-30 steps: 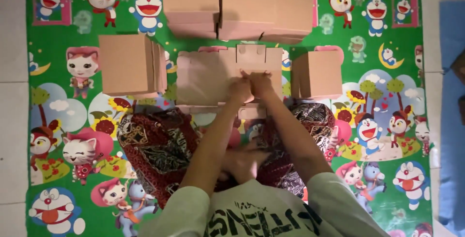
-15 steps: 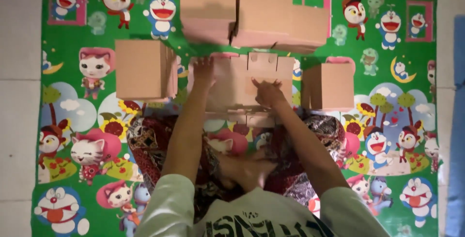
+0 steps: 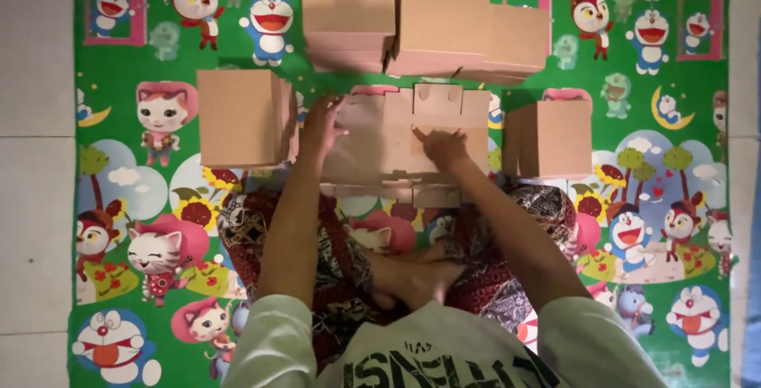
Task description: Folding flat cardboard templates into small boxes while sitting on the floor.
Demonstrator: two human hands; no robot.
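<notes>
Spread over the tiled floor, a green cartoon-printed play mat (image 3: pixel 119 55) carries a folded brown cardboard box (image 3: pixel 238 118) at left. Beside it the left hand (image 3: pixel 321 122) lies spread, unclenched, on a flat unfolded brown cardboard box blank (image 3: pixel 380 138). The right hand (image 3: pixel 442 149) presses fingers flat on the blank's middle; another folded brown box (image 3: pixel 551 138) stands at right.

Top box (image 3: pixel 347 0) cut by upper edge, flat carton (image 3: pixel 404 138) partly under hands, folds perhaps blurred
</notes>
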